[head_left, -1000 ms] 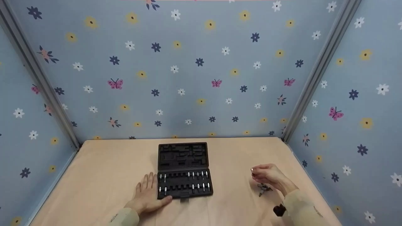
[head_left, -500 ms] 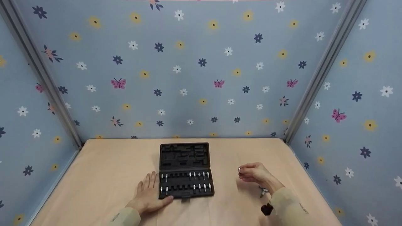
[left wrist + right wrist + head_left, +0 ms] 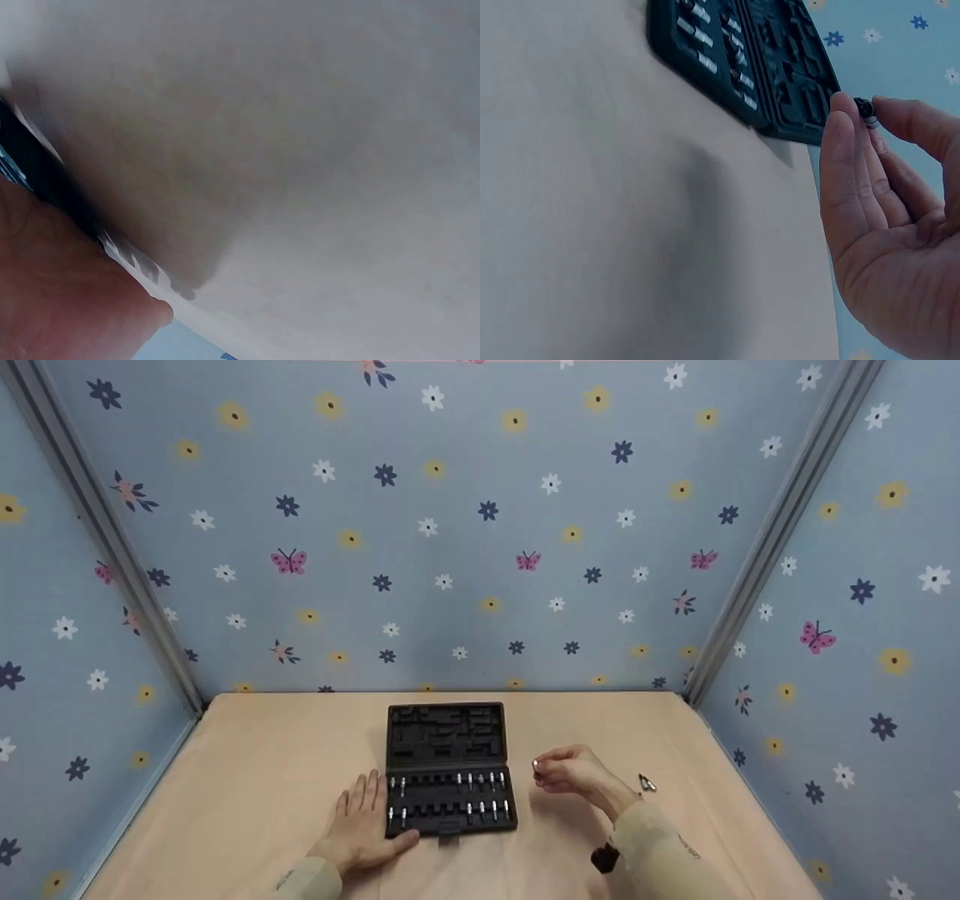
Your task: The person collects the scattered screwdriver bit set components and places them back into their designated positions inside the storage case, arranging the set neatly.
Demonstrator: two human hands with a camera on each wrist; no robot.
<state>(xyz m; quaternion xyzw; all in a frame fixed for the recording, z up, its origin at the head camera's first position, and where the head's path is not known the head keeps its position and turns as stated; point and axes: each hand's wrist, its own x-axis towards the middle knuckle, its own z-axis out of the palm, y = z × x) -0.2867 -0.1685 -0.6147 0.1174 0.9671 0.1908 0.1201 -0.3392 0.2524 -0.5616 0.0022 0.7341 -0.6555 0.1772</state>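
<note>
A black hinged case (image 3: 448, 795) lies with its lid (image 3: 448, 731) raised behind it. Several silver socket bits (image 3: 469, 810) sit in two rows at its left and right ends, with bare slots between them. My left hand (image 3: 364, 832) lies flat along the case's left side, fingers straight, thumb over the front left corner. Just right of the case, my right hand (image 3: 577, 776) pinches a small socket bit (image 3: 865, 109) between thumb and fingertips. Its dark end shows in the right wrist view. The left wrist view has my left hand (image 3: 67, 292) against the dark case edge.
Loose socket bits (image 3: 647, 784) lie on the cream cloth (image 3: 300, 742) right of my right forearm, which partly hides that area. A dark camera (image 3: 604, 858) hangs at the right sleeve. Flowered blue walls (image 3: 480, 585) with grey posts close in the back and sides.
My right hand has moved left towards the case with the socket bit pinched in its fingertips, away from the loose bits. The left hand stays at the case's side.
</note>
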